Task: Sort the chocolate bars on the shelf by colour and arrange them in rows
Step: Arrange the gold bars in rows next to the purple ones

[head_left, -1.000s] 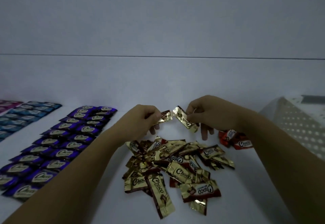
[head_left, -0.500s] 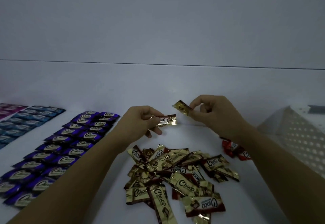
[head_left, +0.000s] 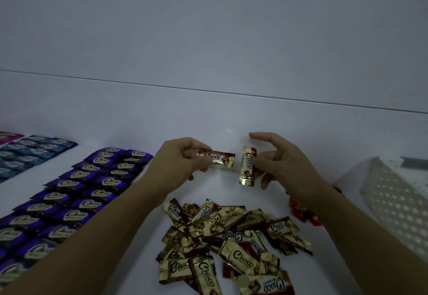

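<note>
Grip, left hand (head_left: 178,161): pinching one gold bar (head_left: 216,159), held level over the shelf (head_left: 208,121). Grip, right hand (head_left: 283,164): pinching a second gold bar (head_left: 247,166), upright, just beside the first. Step, I judge: starting the gold row. Next move: lay both flat, aligned, beyond the gold pile (head_left: 227,241).

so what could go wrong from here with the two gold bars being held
The right hand seems to pinch the upright gold bar only by its edge, so it might slip into the gold pile. The left hand, holding the sideways gold bar, has its forearm beside the purple rows; a sweep could disturb them. The red bars lie partly under the right forearm and might get dragged.
</note>
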### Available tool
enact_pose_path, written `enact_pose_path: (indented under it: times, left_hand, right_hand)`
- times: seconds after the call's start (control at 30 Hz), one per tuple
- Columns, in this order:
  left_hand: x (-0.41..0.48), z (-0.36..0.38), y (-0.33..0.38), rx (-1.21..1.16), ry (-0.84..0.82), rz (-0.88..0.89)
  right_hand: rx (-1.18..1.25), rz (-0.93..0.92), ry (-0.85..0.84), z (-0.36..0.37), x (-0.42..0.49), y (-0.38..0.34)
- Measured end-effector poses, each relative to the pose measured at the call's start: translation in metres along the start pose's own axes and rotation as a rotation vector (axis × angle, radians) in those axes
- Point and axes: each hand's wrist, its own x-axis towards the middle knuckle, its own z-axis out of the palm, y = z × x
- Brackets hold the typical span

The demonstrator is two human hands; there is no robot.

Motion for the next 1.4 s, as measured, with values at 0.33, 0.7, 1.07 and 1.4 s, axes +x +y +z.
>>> enact_pose_path:
  times: [0.33,0.7,1.07,1.4]
  left_hand:
    - [0.002,0.005,-0.008,0.083,0.036,-0.024]
    - [0.02,0.008,-0.027,0.518,0.053,0.03]
    - [0.01,0.007,-0.032,0.951,-0.291,0.341]
    - [0.012,0.006,-0.029,0.925,-0.33,0.322]
  right_hand:
    - [-0.121,0.121,0.167,0.005,0.009,0.01]
    - [-0.574,0.254,0.217,0.012,0.007,0.019]
    - [-1.205,-0.066,-0.072,0.017,0.002,0.022]
    - [-1.07,0.097,-0.078,0.013,0.008,0.015]
